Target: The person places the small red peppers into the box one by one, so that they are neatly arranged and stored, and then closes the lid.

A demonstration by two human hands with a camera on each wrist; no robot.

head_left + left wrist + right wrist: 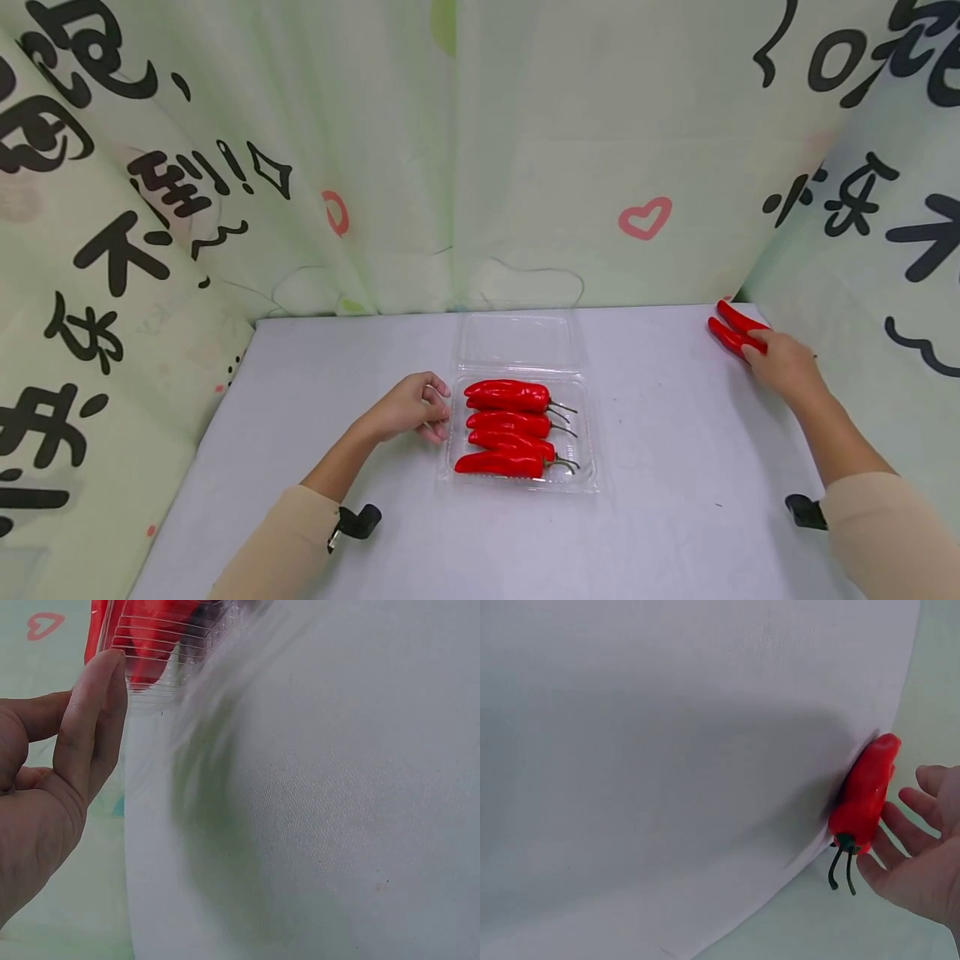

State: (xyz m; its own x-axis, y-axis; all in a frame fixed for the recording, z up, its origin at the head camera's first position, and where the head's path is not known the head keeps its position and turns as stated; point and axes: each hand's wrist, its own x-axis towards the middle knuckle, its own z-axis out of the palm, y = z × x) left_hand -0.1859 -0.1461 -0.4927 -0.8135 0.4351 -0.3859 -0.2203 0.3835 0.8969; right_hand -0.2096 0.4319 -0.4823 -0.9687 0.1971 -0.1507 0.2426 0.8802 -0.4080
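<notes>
Several red chili peppers (506,421) lie side by side in a clear plastic clamshell box (592,467), stems to the right. The box's clear lid (517,340) is folded back behind it. At the box's left edge is my left hand (408,408), its fingertips touching or very near the rim. Two more red chili peppers (727,337) lie at the table's far right corner. My right hand (787,362) is at these two, with loosely bent fingers touching them. In the right wrist view the fingers are spread beside a pepper (864,795), not closed round it.
A white table (660,517) bears everything. Light green curtains (525,167) with black writing and pink hearts hang behind and at both sides. A black wrist-camera mount (358,522) sits on the left sleeve and another mount (806,512) on the right.
</notes>
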